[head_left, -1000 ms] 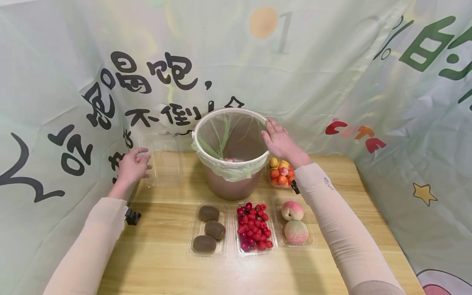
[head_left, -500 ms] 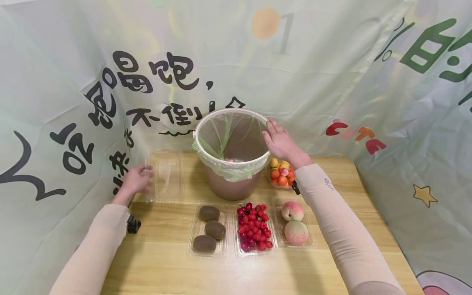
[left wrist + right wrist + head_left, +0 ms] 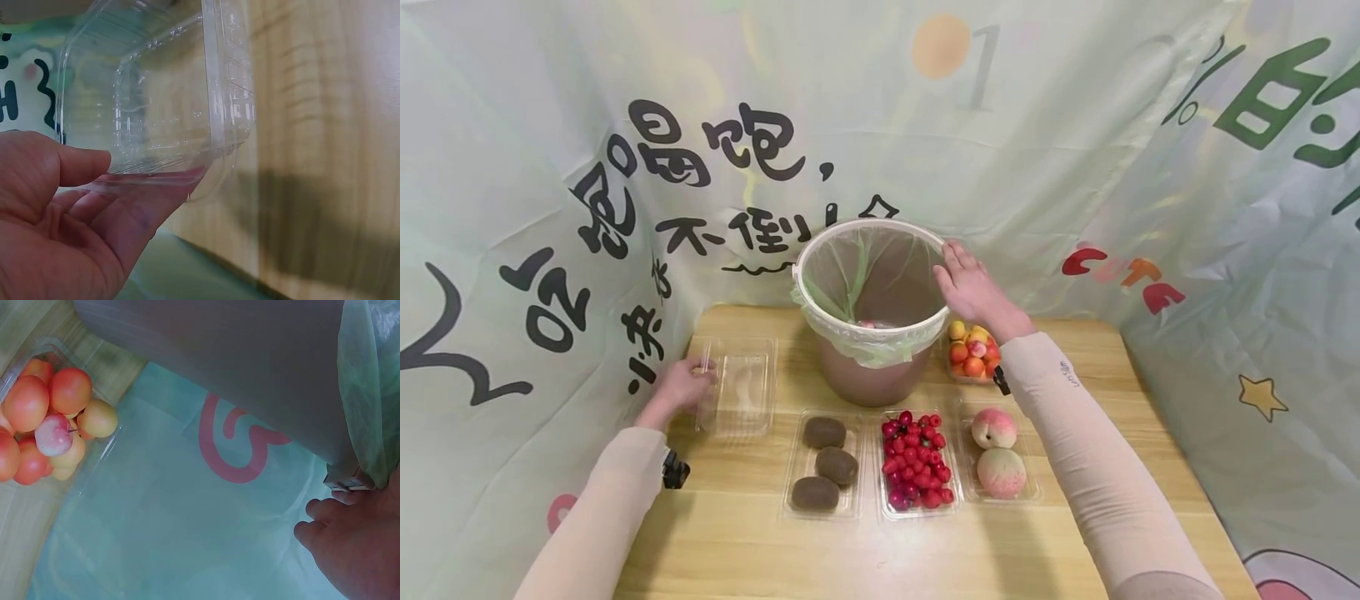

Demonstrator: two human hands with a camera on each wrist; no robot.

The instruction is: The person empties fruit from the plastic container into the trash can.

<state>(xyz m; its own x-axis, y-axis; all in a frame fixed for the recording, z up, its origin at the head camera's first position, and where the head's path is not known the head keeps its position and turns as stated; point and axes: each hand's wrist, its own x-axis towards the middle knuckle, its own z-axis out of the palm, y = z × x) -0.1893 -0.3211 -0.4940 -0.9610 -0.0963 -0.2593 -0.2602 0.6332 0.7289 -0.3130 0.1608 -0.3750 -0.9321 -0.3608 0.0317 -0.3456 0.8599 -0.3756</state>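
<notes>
The empty tray point(image 3: 739, 385) is sitting on the tabletop point(image 3: 737, 533), long side pointing away, left of the bin point(image 3: 871, 317). The left hand point(image 3: 679, 387) is pinching its left edge. The right hand point(image 3: 972, 287) is resting flat on the bin rim, far from the tray.

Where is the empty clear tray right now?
In the head view the clear tray lies on the table's left side, held by the left hand, left of the bin.
</notes>
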